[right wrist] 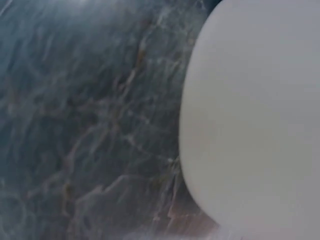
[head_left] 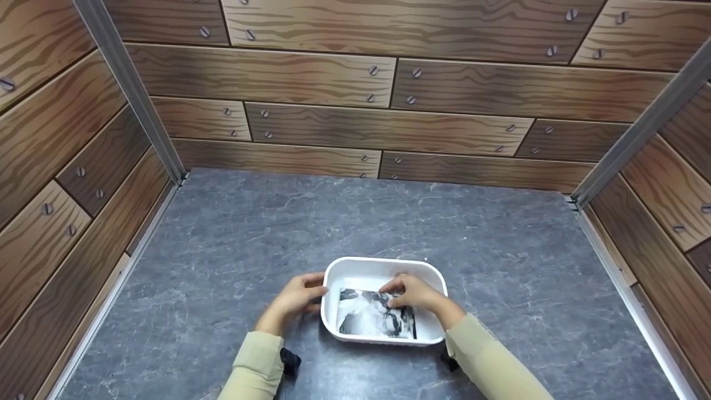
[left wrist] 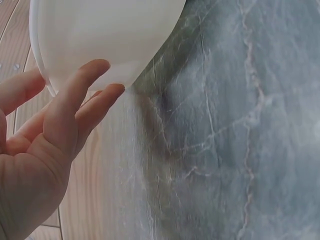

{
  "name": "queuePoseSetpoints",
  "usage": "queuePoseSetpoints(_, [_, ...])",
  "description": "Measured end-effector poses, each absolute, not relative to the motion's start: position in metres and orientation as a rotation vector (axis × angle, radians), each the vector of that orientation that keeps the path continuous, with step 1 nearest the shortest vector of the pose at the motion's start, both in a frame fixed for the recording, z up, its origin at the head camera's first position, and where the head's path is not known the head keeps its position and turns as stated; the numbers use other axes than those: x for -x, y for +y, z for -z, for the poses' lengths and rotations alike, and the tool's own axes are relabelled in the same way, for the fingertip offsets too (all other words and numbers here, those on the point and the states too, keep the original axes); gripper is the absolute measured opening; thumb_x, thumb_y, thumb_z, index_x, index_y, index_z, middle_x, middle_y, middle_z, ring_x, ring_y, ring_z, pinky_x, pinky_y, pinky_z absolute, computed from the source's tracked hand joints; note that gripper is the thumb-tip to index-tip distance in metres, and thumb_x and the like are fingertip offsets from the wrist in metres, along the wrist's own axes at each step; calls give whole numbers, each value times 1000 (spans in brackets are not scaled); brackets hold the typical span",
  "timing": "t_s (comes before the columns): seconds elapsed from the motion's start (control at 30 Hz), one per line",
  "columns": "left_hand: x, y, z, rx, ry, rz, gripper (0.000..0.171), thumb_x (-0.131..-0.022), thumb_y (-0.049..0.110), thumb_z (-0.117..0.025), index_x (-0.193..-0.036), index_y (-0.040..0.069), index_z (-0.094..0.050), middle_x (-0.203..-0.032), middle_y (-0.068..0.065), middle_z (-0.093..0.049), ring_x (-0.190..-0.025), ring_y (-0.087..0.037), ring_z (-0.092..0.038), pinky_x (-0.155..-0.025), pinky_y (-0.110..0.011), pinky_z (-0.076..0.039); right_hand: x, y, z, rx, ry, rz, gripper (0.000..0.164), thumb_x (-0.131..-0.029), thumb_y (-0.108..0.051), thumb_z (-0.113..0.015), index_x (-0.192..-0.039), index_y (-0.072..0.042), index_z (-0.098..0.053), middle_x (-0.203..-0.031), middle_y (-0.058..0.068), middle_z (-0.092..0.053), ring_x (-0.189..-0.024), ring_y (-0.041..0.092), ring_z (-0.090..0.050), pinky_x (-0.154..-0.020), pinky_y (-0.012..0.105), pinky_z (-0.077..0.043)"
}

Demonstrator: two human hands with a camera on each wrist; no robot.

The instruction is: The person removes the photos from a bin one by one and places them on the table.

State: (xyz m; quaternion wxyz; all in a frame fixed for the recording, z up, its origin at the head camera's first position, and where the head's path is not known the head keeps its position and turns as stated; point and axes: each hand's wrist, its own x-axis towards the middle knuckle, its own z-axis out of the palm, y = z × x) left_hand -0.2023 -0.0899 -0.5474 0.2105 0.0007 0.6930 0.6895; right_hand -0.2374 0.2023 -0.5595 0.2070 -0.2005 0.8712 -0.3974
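A white oblong tub (head_left: 382, 341) with rounded corners stands near the front of the table. Inside it lies a flat black-and-white picture sheet (head_left: 366, 318), shiny on top. My left hand (head_left: 295, 295) holds the tub's left side, thumb at the rim and fingers against the outer wall. In the left wrist view those fingers (left wrist: 70, 105) reach along the tub's wall (left wrist: 105, 35). My right hand (head_left: 417, 293) reaches over the right rim and pinches the sheet near its far right edge. Only the tub's outer wall (right wrist: 250, 120) shows in the right wrist view.
The tub stands on a grey marbled tabletop (head_left: 266, 222). Wood-patterned panels (head_left: 322, 122) wall it in at the back and both sides, with metal posts (head_left: 136, 94) at the corners. Dark wrist gear (head_left: 290, 361) sits by the left sleeve.
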Motion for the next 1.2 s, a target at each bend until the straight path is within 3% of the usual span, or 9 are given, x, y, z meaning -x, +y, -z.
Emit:
queuePoseSetpoints(0.17, [202,-91,548,25,1918,-1917,49,-94,-1,-53,-139,-14,-40,-136,-33,-49,-114,-35,-60,-83,-41,-60,237,203,560,529,2432,1094,32,-78,-8,-77,-109,-1,-73,-108,13,-70,-97,13,-56,-91,26,-49])
queuePoseSetpoints(0.37, [202,-90,548,23,1892,-1935,49,-93,-1,-54,-139,-15,-39,-135,-34,-49,-114,-35,-59,-83,-41,-60,236,206,558,490,2380,1181,31,-80,-6,-75,-109,2,-71,-104,17,-71,-83,5,-56,-79,18,-50])
queuePoseSetpoints(0.53, [202,-90,549,41,1891,-1931,49,-94,0,-54,-139,-13,-41,-134,-32,-51,-111,-32,-61,-84,-41,-60,236,206,558,437,2349,1253,31,-79,-7,-76,-108,2,-72,-105,17,-71,-88,7,-60,-83,21,-53])
queuePoseSetpoints(0.63, [201,-91,548,39,1886,-1942,49,-93,-1,-54,-139,-13,-40,-134,-32,-51,-110,-31,-62,-84,-42,-60,236,207,556,427,2341,1307,29,-75,-12,-79,-103,-4,-75,-101,10,-73,-89,8,-62,-84,24,-54])
queuePoseSetpoints(0.77, [201,-90,547,36,1890,-1956,50,-93,-1,-54,-139,-14,-39,-133,-33,-52,-106,-29,-64,-84,-41,-60,236,209,554,443,2306,1404,26,-74,-16,-81,-98,-8,-76,-89,-2,-73,-78,4,-59,-71,19,-51])
queuePoseSetpoints(0.87, [200,-90,547,43,1898,-1957,50,-93,0,-55,-139,-13,-40,-132,-32,-53,-104,-27,-64,-83,-41,-60,237,210,554,406,2278,1445,28,-75,-12,-79,-100,-1,-74,-83,-6,-72,-72,3,-57,-65,15,-48])
queuePoseSetpoints(1.03, [197,-89,546,40,1923,-1949,48,-93,0,-54,-137,-15,-41,-130,-32,-55,-103,-25,-64,-82,-41,-60,237,211,552,297,2211,1560,33,-80,-3,-73,-109,12,-66,-78,-9,-66,-72,2,-57,-67,14,-50])
queuePoseSetpoints(1.2, [198,-86,545,48,1967,-1938,48,-92,0,-56,-136,-15,-43,-128,-31,-56,-102,-26,-64,-80,-41,-61,244,221,538,143,2041,1856,21,-84,0,-69,-105,-4,-69,-83,-9,-65,-76,5,-61,-70,18,-55])
